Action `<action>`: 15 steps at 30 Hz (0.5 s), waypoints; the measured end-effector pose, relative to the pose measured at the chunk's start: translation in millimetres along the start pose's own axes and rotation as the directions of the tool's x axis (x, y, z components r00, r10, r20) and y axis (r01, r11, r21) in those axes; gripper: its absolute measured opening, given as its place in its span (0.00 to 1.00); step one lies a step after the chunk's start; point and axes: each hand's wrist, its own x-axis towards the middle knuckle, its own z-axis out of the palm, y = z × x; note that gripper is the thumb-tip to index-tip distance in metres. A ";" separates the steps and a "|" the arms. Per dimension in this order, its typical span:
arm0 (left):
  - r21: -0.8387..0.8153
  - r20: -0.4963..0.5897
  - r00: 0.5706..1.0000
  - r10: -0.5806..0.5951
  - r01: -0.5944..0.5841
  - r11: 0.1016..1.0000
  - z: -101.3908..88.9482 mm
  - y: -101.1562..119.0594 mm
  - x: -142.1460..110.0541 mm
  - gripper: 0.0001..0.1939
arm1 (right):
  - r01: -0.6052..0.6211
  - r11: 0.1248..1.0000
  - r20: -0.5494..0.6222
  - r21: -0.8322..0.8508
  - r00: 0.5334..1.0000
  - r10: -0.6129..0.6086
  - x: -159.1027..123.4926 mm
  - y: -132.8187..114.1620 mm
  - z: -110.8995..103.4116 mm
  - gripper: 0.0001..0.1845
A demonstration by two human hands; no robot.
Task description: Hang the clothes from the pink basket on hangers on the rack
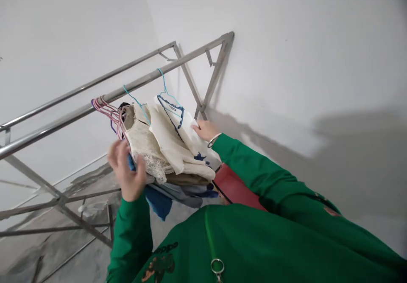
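My left hand (125, 170) grips the near edge of a thick bundle of clothes on wire hangers (168, 160), its fingers curled around the layers. My right hand (205, 130), with a bangle at the wrist, presses into a white garment (182, 136) at the far side of the bundle. A cream lace garment (143, 147) lies on top, with a blue cloth (157, 202) hanging below. A cluster of pink wire hangers (106, 112) bunches at the bundle's left end, and a blue hanger hook (164, 83) rises near the steel rail.
A stainless steel rack with two long rails (95, 100) stands against a white wall (286, 41), on a stained concrete floor (54, 249). A red object (233, 187) sits beneath my right arm. My green jacket sleeves and front fill the lower right.
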 end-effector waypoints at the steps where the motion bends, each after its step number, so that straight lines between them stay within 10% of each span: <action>1: -0.018 0.044 0.998 0.053 -0.052 0.998 4.3 17.7 -11.9 0.29 | -0.014 0.998 0.015 -0.054 1.000 0.015 -1.6 -4.2 2.8 0.21; 5: -0.134 0.254 0.965 0.070 -0.036 0.990 58.0 39.1 -21.1 0.20 | 0.114 0.985 0.068 -0.132 0.992 -0.106 -23.8 2.2 12.1 0.27; 11: -0.225 0.338 0.939 -0.064 0.146 0.963 170.6 -9.0 3.7 0.26 | 0.481 0.874 0.253 0.063 0.840 -0.481 -78.8 34.0 42.4 0.25; 15: -0.266 0.285 0.958 -0.003 0.082 0.960 190.7 6.0 4.1 0.19 | 0.400 0.891 0.375 0.215 0.808 -0.454 -125.0 63.3 71.5 0.25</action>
